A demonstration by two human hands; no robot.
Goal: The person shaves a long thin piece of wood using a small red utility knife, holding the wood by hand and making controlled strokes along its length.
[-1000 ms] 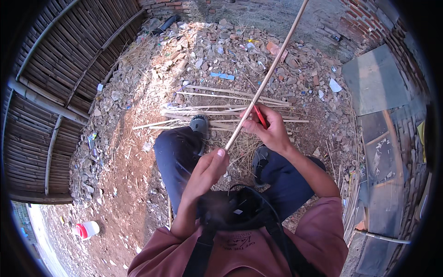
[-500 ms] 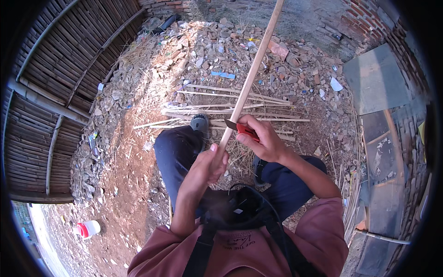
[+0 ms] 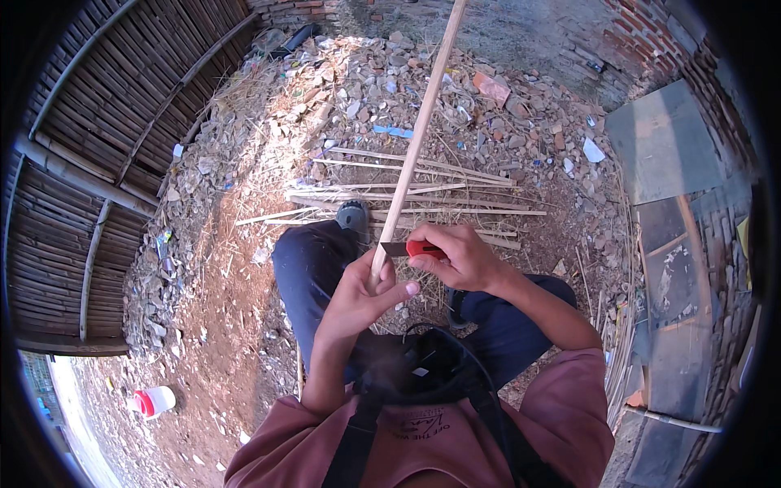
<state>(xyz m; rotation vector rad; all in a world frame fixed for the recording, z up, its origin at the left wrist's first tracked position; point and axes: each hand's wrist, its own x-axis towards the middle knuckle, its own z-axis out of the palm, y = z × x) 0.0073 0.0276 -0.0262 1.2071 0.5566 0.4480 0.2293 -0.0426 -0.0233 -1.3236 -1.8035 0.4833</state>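
A long, pale bamboo strip [image 3: 416, 142] slants from my lap up past the top of the view. Its near end lies in my left hand [image 3: 355, 299], with the fingers curled around it and the thumb stretched out to the right. My right hand [image 3: 464, 259] grips a red-handled utility knife [image 3: 425, 249]. The dark blade points left and meets the strip's right edge just above my left fingers. On the ground beyond my feet, several split bamboo strips [image 3: 480, 210] lie roughly crosswise in a loose pile.
Rubble and litter [image 3: 350, 102] cover the ground up to a brick wall [image 3: 545, 37]. On the left stands a bamboo-slat wall [image 3: 98, 163]. A red-and-white plastic container [image 3: 154, 402] rests on the dirt at lower left. Grey boards [image 3: 663, 142] lean along the right side.
The knife has moved left and down along the strip, closer to my left hand. The strip's upper part has swung left. My left thumb has lifted off the strip and now points right.
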